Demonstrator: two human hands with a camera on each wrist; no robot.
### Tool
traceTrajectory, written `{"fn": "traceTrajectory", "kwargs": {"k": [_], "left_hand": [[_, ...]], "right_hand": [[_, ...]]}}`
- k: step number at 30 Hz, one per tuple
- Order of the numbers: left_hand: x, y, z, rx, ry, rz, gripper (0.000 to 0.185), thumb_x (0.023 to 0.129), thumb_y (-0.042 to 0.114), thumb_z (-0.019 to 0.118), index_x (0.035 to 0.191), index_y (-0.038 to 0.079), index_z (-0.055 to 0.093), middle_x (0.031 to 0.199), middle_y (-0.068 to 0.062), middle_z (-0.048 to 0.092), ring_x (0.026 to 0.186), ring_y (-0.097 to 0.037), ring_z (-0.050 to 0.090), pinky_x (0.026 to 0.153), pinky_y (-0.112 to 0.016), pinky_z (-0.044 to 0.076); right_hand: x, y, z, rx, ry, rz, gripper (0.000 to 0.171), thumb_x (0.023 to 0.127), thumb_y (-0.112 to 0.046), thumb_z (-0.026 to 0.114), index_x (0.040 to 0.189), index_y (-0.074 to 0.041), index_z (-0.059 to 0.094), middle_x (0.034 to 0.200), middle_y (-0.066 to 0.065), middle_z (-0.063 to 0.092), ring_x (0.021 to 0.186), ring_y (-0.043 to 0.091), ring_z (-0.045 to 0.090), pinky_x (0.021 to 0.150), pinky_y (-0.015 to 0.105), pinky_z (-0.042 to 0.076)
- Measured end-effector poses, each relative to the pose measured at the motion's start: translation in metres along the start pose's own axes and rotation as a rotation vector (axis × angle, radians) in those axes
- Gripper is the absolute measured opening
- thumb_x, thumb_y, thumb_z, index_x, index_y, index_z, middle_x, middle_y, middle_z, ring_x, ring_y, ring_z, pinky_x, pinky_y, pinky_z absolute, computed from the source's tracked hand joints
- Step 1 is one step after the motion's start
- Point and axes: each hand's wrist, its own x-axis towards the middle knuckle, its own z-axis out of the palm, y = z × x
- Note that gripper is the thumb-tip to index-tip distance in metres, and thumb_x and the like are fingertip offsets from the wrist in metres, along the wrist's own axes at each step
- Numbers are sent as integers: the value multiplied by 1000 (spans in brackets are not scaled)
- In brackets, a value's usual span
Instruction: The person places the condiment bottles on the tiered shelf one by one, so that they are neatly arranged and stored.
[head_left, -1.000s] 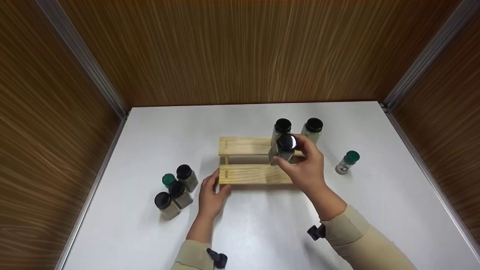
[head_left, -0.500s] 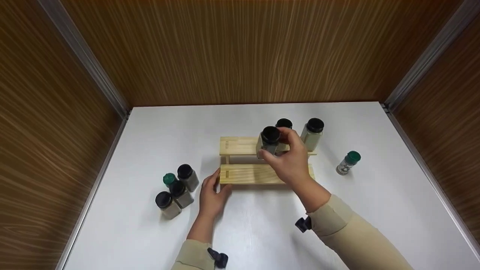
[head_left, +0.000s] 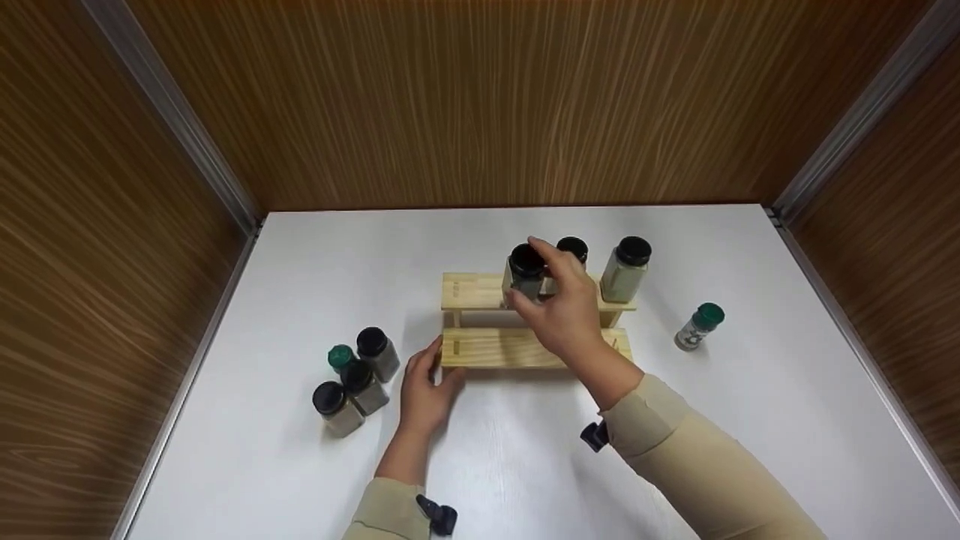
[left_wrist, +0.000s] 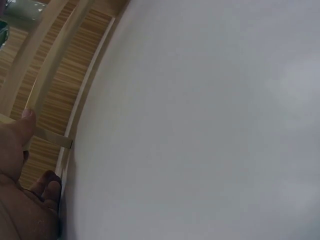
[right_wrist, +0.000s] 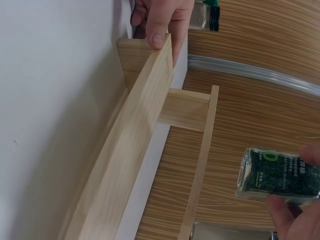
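A pale wooden two-step rack (head_left: 480, 349) stands mid-table. My right hand (head_left: 534, 285) grips a black-capped spice jar (head_left: 525, 259) just over the upper step, left of two standing black-capped jars (head_left: 573, 247) (head_left: 626, 270). In the right wrist view the held jar (right_wrist: 277, 172) shows green herbs and hangs slightly off the upper board (right_wrist: 202, 165). My left hand (head_left: 442, 365) pinches the lower step's left end, thumb on top; the left wrist view shows this hand (left_wrist: 30, 165) against the rack (left_wrist: 55, 100).
Several jars cluster on the white table (head_left: 525, 465) at the left: three black-capped (head_left: 377, 351) (head_left: 363, 385) (head_left: 334, 408) and one green-capped (head_left: 339, 357). A green-capped bottle (head_left: 697, 326) stands alone at the right. Wooden walls close in three sides.
My right hand has carried the jar left and farther back, from before the rack's right part to over the upper step. The left hand has stayed on the rack.
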Motion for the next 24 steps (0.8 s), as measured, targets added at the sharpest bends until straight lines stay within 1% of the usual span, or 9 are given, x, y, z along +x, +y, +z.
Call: {"fn": "traceTrajectory", "kwargs": {"k": [3, 8, 12, 15, 19, 24], "left_hand": [[0, 1, 0, -8, -7, -1, 64, 92, 17, 84, 149, 2, 59, 134, -23, 60, 128, -42, 60, 113, -52, 47], [-2, 2, 1, -26, -15, 1, 63, 92, 14, 83, 150, 2, 58, 134, -23, 60, 127, -41, 60, 113, -52, 48], [-3, 3, 2, -9, -6, 7, 63, 91, 14, 83, 149, 3, 60, 134, -24, 60, 127, -42, 60, 114, -53, 46], [-4, 4, 3, -14, -3, 9, 63, 91, 13, 83, 148, 2, 60, 135, -24, 60, 126, -42, 60, 114, -53, 47], [-4, 4, 2, -24, 0, 13, 63, 90, 13, 83, 148, 1, 60, 134, -24, 60, 126, -42, 60, 113, -53, 47], [-4, 4, 2, -28, 2, 21, 64, 90, 12, 84, 148, 1, 60, 132, -24, 61, 124, -42, 61, 112, -53, 49]], "right_hand": [[4, 0, 3, -15, 0, -12, 67, 79, -5, 91, 140, -5, 63, 118, 19, 66, 102, 36, 68, 88, 48, 60], [8, 0, 9, -26, -12, 17, 67, 79, -7, 92, 139, -4, 63, 120, 20, 66, 104, 37, 69, 91, 46, 61], [10, 0, 11, -65, -25, 46, 66, 79, -9, 92, 139, -5, 64, 121, 20, 66, 102, 37, 70, 91, 48, 59], [11, -2, 11, -93, -34, 53, 66, 79, -9, 92, 138, -5, 64, 122, 21, 67, 102, 37, 69, 91, 49, 59], [11, -4, 12, -126, -39, 56, 66, 80, -10, 92, 138, -4, 63, 123, 22, 67, 104, 38, 69, 91, 49, 59], [16, -8, 14, -183, -68, 54, 67, 81, -14, 92, 140, -3, 62, 127, 23, 67, 107, 38, 67, 94, 50, 57]]}}
